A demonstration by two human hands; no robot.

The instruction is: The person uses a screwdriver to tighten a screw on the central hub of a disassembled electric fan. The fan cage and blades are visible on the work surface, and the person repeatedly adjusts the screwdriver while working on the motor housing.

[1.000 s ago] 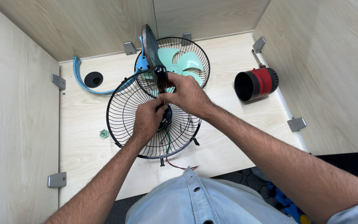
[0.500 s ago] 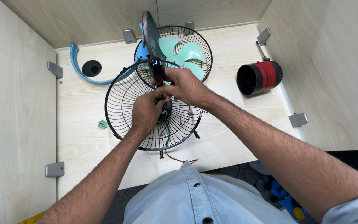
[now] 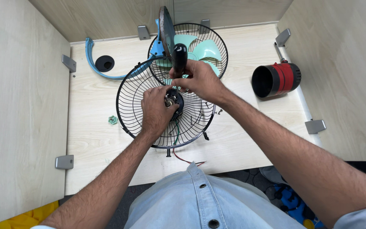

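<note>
Pale wooden tabletop (image 3: 90,127). Left hand (image 3: 156,111) closed around motor hub (image 3: 175,101) of wire guard (image 3: 132,110); right hand (image 3: 200,80) gripped screwdriver (image 3: 179,57). Blades (image 3: 200,48) already off; motor still attached.

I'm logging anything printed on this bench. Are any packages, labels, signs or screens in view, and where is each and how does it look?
No packages, labels, signs or screens show.
Nearest to one: the red and black cylinder, lying on its side at the right of the wooden table; no label visible on it.
</note>
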